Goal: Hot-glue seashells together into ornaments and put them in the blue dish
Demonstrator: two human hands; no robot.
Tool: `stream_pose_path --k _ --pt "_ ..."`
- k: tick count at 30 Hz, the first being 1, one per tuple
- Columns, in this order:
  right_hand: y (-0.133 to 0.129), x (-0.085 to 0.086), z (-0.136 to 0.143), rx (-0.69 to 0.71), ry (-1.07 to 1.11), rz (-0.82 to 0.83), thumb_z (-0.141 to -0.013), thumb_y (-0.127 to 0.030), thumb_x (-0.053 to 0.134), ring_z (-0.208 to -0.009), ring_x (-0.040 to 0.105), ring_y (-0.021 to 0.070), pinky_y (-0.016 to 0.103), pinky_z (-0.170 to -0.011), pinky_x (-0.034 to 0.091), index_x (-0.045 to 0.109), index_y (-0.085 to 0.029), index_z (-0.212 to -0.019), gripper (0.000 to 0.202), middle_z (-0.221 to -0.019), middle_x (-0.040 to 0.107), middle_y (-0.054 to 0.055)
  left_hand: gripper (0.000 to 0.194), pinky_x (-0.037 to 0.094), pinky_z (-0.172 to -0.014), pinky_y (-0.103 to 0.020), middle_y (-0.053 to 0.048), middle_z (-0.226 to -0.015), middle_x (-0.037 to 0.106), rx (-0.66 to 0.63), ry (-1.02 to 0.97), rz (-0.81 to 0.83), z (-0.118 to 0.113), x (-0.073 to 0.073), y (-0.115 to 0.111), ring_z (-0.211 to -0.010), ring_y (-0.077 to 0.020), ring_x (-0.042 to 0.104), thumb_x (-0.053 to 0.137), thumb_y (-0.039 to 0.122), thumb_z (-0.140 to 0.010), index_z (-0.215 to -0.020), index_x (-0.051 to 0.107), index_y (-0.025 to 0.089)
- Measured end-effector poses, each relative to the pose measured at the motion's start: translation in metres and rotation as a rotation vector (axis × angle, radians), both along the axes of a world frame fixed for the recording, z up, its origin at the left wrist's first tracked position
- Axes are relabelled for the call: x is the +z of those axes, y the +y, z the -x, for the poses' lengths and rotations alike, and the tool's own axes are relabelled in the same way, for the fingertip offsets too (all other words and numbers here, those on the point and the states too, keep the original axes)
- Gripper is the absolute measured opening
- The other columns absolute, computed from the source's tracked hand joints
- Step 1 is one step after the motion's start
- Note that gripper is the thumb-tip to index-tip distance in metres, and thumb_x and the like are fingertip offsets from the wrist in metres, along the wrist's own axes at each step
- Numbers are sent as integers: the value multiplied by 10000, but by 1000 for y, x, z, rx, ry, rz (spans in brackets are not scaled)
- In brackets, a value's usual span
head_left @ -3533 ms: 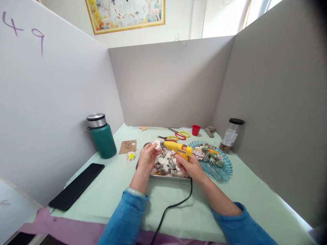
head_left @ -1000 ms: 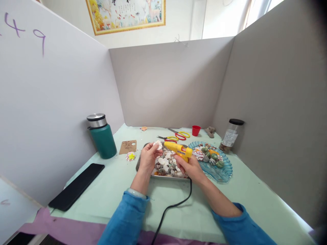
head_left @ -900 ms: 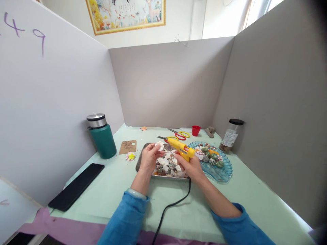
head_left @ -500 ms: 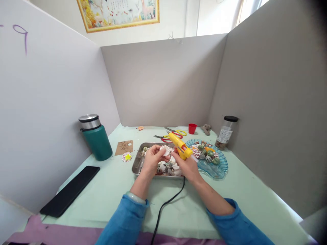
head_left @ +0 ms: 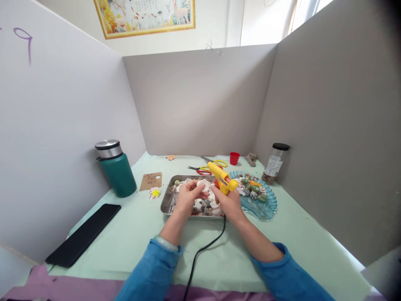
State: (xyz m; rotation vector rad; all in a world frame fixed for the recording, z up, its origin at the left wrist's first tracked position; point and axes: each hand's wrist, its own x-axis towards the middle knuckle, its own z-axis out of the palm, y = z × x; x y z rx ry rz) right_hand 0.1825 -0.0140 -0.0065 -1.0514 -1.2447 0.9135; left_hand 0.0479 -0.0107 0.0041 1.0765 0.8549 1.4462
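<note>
Between the thumb and fingers of my left hand is a white piece that looks like a shell. My right hand grips a yellow hot glue gun, and its fingertips come close to the white piece. Both hands are above a metal tray of shells and small stones. The gun's black cord runs from under my right hand toward the table's front edge. My fingers partly hide the white piece, and I cannot make out the nozzle clearly.
A blue scalloped plate with striped shells and stones stands right of the tray. Behind are scissors, a red cup and a lidded jar. At left are a green bottle, a brown card, a shell decoration and a black slab.
The glue gun has turned slightly in my right hand, and the clear stick at its rear end no longer shows. My left hand keeps its hold on the white piece.
</note>
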Motion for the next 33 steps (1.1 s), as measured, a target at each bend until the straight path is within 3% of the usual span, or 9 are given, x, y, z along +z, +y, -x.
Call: stream_pose_path --k 22,33 --pt "0 1 3 33 114 -5 -703 -338 658 -422 414 87 215 -424 351 591 -158 -959 319 -528 466 -77 337 529 -527 -213 6 -613 626 3 -2 -10 -2 -2 -2 -526 -119 633 803 362 -607 -737 613 116" --pt "-1 -1 2 32 138 -50 -714 -358 657 -426 412 87 218 -420 368 598 -156 -973 334 -539 476 -67 278 542 -543 -227 8 -611 642 60 72 -119 -4 -1 -4 -541 -125 640 767 366 -664 -734 640 129"
